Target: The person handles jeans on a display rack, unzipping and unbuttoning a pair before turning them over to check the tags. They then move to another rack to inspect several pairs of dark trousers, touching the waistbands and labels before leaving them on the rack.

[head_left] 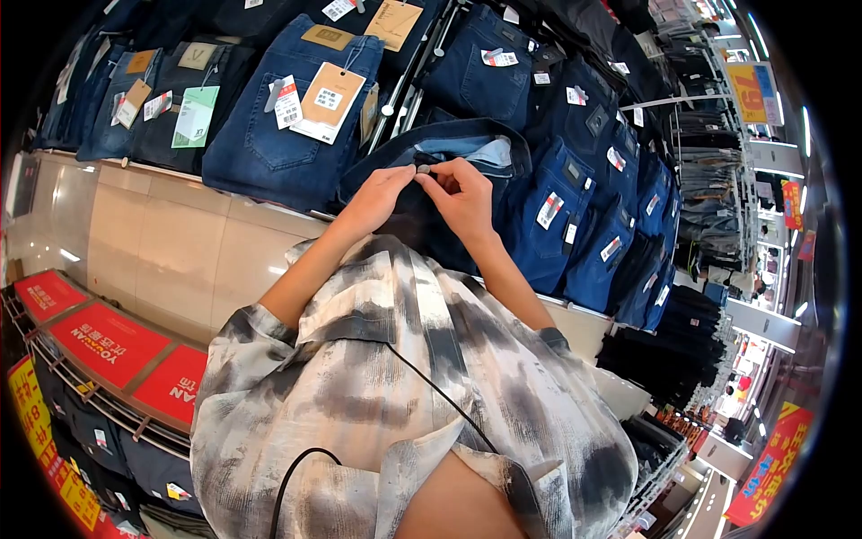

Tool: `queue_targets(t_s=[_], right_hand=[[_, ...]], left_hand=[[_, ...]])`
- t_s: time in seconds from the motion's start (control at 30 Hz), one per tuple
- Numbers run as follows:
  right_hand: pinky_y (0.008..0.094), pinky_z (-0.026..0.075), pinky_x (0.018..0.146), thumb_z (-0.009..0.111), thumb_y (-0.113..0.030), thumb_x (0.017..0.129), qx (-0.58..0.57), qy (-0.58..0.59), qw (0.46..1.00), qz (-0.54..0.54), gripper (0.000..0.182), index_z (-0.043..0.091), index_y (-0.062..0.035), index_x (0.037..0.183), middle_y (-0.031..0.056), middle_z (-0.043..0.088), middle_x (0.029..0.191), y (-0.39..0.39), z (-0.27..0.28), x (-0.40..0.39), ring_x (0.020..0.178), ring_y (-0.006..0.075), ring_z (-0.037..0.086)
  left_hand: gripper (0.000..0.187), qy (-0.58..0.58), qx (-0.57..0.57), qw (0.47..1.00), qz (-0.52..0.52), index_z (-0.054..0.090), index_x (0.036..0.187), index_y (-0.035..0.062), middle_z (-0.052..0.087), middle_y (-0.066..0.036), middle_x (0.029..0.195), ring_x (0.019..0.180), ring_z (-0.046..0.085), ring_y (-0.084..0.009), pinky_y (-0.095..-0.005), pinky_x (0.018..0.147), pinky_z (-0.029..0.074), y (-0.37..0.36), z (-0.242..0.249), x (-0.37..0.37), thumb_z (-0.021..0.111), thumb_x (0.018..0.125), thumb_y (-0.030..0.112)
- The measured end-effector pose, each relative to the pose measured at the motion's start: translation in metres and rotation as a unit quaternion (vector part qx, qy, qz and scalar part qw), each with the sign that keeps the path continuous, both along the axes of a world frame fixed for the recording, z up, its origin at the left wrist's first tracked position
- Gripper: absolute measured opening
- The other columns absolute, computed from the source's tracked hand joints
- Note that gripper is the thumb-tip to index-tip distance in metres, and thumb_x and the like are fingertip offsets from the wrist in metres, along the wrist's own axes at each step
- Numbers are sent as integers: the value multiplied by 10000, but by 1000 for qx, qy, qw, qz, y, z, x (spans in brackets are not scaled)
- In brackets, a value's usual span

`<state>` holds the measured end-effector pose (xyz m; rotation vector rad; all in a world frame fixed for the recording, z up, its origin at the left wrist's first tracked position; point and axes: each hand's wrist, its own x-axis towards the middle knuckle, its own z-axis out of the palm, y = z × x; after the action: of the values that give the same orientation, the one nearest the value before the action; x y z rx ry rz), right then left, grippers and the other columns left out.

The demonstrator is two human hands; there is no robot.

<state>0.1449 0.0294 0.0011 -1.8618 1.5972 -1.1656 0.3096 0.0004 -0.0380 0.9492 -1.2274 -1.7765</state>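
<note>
A pair of dark blue jeans point(395, 153) lies waistband up in front of me, its lighter blue lining point(462, 148) showing inside the open waist. At the front of that waistband, both hands meet around a round metal button point(423, 168). My left hand point(384, 190) has its fingers pressed together at the button's left side. From the right, my right hand point(460, 193) pinches the waistband beside the button with thumb and curled fingers. Below the wrists the jeans hang dark and are partly hidden by my arms and patterned shirt.
Folded jeans point(287, 108) with paper tags lie left of my hands, and more folded jeans point(561, 202) fill the display at right. Red sign panels point(99, 337) top a rack at lower left. Pale floor tiles point(189, 216) run between. Hanging trousers point(714, 180) line the far right.
</note>
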Motion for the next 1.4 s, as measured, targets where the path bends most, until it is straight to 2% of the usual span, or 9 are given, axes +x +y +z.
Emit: queue_targets(t_s=[0.2,0.3,0.43,0.6,0.9,1.0,1.2,1.3,1.4], right_hand=[[242,414,510,805,-94,783,-21,33,999,26,224,702,-30,971,38,583,698,-1,6,2,545,110,508],[245,412,511,790,-71,788,-7,5,1000,8,248,704,-40,1018,41,570,697,2,-5,-1,544,125,509],[247,415,513,777,-54,798,58,-48,997,-9,208,713,-37,995,46,574,703,5,2,3,546,129,516],[248,417,511,791,-86,803,-5,20,999,49,201,702,-25,973,43,603,720,2,5,-2,548,105,517],[245,417,515,777,-60,803,14,3,998,62,242,702,-44,1032,44,586,735,2,4,-2,557,120,516],[241,415,514,787,-68,798,-12,24,997,68,252,697,-42,1031,35,583,721,3,0,-4,559,105,506],[232,405,510,791,-74,797,24,-17,999,16,253,690,-40,1027,22,575,718,5,-7,-2,559,92,493],[227,409,523,786,-69,802,48,-19,998,38,282,670,-37,1057,22,590,738,7,-7,-5,571,91,498],[223,424,560,755,-47,825,64,-65,995,45,302,642,-32,1105,24,608,773,11,-9,-5,603,84,514]], left_hand=[[453,2,12,998,-68,605,1179,-124,678,-164,1173,1089,600,-194,-277,983,410,-5,-2,7,476,1022,281],[436,-23,23,999,10,614,1182,-112,681,-151,1168,1076,605,-186,-276,965,419,3,7,1,476,1021,269],[445,-14,30,999,-42,605,1194,-121,676,-162,1190,1103,603,-193,-278,979,418,-5,-7,4,481,1017,268],[460,2,40,996,-86,595,1210,-131,667,-180,1216,1135,601,-210,-278,1004,409,-8,-3,5,490,1010,270],[439,-41,27,999,-13,602,1232,-105,670,-175,1215,1117,613,-204,-268,991,413,0,7,5,489,1011,257],[434,-3,37,996,-87,610,1212,-107,687,-142,1160,1065,607,-166,-260,955,424,-6,0,8,489,1013,260],[398,-23,50,998,3,638,1126,-92,691,-74,1035,948,581,-108,-247,870,435,4,12,0,483,1019,259],[420,8,40,996,-75,634,1152,-97,698,-104,1088,1004,601,-139,-257,908,434,-5,-4,5,489,1015,273],[444,-44,24,998,-35,621,1191,-101,697,-118,1100,1039,606,-153,-253,942,428,-1,2,7,494,1012,284]])
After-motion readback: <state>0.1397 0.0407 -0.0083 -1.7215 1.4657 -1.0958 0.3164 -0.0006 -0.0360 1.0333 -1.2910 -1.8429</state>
